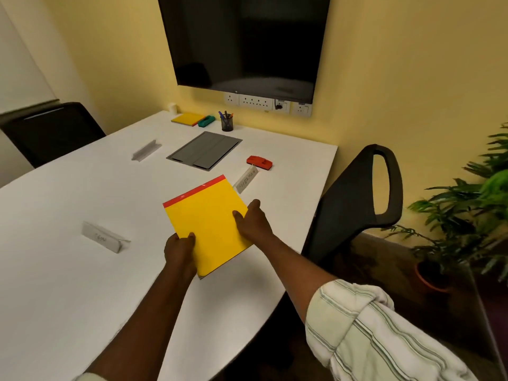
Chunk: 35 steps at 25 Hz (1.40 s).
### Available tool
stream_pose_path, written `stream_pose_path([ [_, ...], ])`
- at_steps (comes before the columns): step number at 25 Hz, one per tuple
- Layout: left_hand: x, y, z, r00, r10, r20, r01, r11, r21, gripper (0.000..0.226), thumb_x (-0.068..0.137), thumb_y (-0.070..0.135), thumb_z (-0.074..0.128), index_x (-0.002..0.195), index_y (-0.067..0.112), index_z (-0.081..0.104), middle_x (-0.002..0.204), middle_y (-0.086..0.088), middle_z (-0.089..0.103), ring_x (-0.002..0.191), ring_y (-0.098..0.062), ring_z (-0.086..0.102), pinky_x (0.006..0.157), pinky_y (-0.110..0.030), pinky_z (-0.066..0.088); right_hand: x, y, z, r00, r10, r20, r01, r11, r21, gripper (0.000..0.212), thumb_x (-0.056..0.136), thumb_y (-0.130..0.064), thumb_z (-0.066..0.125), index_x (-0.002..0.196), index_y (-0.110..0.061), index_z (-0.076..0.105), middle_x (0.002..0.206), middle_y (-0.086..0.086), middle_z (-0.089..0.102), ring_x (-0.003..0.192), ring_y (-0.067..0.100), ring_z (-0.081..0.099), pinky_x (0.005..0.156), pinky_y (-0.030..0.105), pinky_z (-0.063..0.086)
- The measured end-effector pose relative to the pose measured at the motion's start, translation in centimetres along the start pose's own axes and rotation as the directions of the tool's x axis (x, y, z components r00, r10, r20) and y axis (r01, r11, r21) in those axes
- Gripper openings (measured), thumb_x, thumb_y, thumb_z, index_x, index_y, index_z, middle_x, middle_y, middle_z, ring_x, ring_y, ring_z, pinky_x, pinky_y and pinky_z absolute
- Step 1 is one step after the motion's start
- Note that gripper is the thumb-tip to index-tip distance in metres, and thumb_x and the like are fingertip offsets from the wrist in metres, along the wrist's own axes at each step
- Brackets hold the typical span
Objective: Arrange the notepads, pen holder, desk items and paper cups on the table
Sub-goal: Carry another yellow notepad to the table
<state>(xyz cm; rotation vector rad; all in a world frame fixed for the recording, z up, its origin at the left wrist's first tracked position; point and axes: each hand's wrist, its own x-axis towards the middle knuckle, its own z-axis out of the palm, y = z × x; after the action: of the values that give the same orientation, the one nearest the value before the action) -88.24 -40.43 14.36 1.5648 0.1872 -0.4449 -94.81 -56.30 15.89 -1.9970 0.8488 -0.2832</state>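
**Two-handed placing of a notepad at a seat position**

Clock directions are read from the held pad, with 12 o'clock toward the wall.

Near field: both forearms enter from 6 o'clock, the right one in a rolled striped cloth sleeve (371,339). The left hand (180,250) grips the yellow paper notepad (209,224) at its near-left edge, about 8 o'clock. Its thumb is closed on the top face and its other fingers are hidden beneath. The right hand (253,224) holds the right edge at 3 o'clock, thumb pressed on the cover and fingers curled at the rim.

The pad lies over the right part of the white rounded table (68,284). Its red binding strip is at the far end and its long axis is skewed toward 11 o'clock. Whether its underside touches the surface cannot be told.

The step in hand is judged to be setting the pad down before the white folded name card (246,181), just beside it at 1 o'clock. Done well, the pad would be turned square to that card and lowered flat. Both thumbs should release together so that it does not slide or nudge the card.

Middle field: a second folded card (103,239) stands at 9 o'clock. A red plastic desk item (259,161) lies beyond the first card, and a grey rectangular hatch panel (204,149) is at 12 o'clock.

Far field, by the wall: a black mesh pen holder (227,122) with pens is at 12 o'clock. A green desk item (206,121), a second yellow pad (187,118) and a white paper cup (172,108) lie toward 11 o'clock.
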Motion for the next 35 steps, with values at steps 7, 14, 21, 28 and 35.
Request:
stream_pose_path([
  [7,-7.4,4.1,0.5,0.986,0.140,0.096,-0.138,0.990,-0.021,0.044,0.095,0.023,0.054,0.136,0.012,0.045,0.137,-0.013,0.051,0.119,-0.036,0.051,0.089,-0.046,0.040,-7.4,-2.2,-7.8,0.986,-0.145,-0.087,0.146,0.989,0.003,0.055,0.091,-0.033,0.060,0.126,-0.004,0.030,0.133,0.021,0.050,0.116,0.035,0.054,0.090,0.038,0.048],
  [14,-15.6,5.3,11.6,0.912,0.350,0.213,-0.367,0.929,0.046,0.047,0.095,0.035,0.050,0.140,0.025,0.041,0.141,-0.004,0.049,0.119,-0.029,0.053,0.101,-0.053,0.041,-10.1,2.2,-21.1,0.956,-0.182,-0.228,0.198,0.979,0.048,0.046,0.090,-0.031,0.063,0.113,-0.008,0.032,0.107,0.009,0.055,0.077,0.013,0.049,0.057,0.023,0.034],
  [21,-23.8,3.4,27.5,0.893,0.387,0.230,-0.399,0.917,0.003,0.046,0.097,0.033,0.048,0.141,0.026,0.041,0.143,-0.002,0.047,0.121,-0.027,0.051,0.094,-0.043,0.040,-9.1,10.9,-37.3,0.936,-0.240,-0.258,0.249,0.968,0.001,0.054,0.089,-0.032,0.064,0.122,-0.003,0.034,0.120,0.019,0.055,0.098,0.023,0.054,0.071,0.026,0.036],
  [28,-25.0,5.1,35.9,0.905,0.369,0.214,-0.371,0.928,-0.028,0.046,0.096,0.034,0.050,0.140,0.027,0.041,0.140,-0.001,0.051,0.117,-0.030,0.056,0.100,-0.056,0.043,-4.3,13.7,-44.6,0.918,-0.280,-0.281,0.312,0.947,0.076,0.042,0.089,-0.032,0.065,0.112,-0.013,0.036,0.113,0.006,0.056,0.098,0.023,0.057,0.063,0.020,0.039],
  [35,-18.2,10.4,46.5,0.919,0.318,0.231,-0.300,0.947,-0.111,0.039,0.100,0.039,0.036,0.135,0.024,0.046,0.128,-0.001,0.055,0.107,-0.024,0.056,0.098,-0.048,0.042,7.3,13.0,-49.8,0.837,-0.342,-0.427,0.367,0.930,-0.027,0.040,0.088,-0.040,0.062,0.105,-0.016,0.035,0.096,0.002,0.055,0.064,0.005,0.051,0.046,0.016,0.035],
])
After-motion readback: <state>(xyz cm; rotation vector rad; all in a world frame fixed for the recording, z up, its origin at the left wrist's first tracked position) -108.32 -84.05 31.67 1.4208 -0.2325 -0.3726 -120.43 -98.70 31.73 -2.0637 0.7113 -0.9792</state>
